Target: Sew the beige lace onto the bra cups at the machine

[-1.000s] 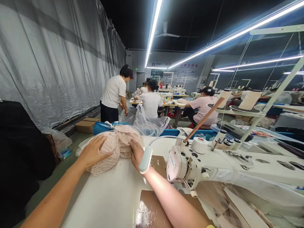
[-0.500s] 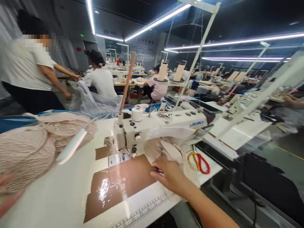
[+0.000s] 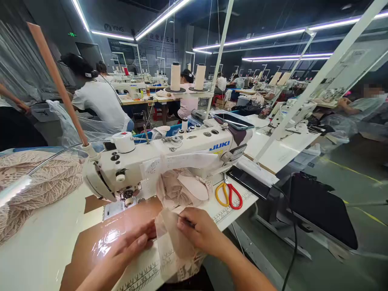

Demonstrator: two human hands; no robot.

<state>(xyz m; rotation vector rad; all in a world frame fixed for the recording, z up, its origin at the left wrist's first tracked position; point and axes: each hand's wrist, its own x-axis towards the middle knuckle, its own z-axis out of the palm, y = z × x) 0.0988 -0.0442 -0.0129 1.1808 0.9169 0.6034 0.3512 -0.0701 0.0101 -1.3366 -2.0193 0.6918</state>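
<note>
My right hand [image 3: 201, 232] is closed on a piece of sheer beige fabric [image 3: 171, 246] with a lacy lower end, which hangs over the table's front edge. A thin dark thing shows between its fingers, too small to name. My left hand [image 3: 130, 244] lies at the fabric's left edge, fingers curled against it and the fingertips partly hidden. Both hands are in front of the sewing machine [image 3: 169, 151], right of its needle area. A bunched heap of beige fabric [image 3: 182, 188] lies under the machine arm, just beyond my right hand.
Scissors [image 3: 228, 196] with yellow and red handles lie to the right on the table. A lace fabric pile [image 3: 45, 178] and a lamp [image 3: 15, 190] are at left. Brown sheeting [image 3: 91, 242] and a printed ruler [image 3: 136, 279] cover the table's front. Co-workers sit beyond.
My left hand has come from the far left to the fabric. My right hand now holds a piece out from the heap, toward me. The view has turned right.
</note>
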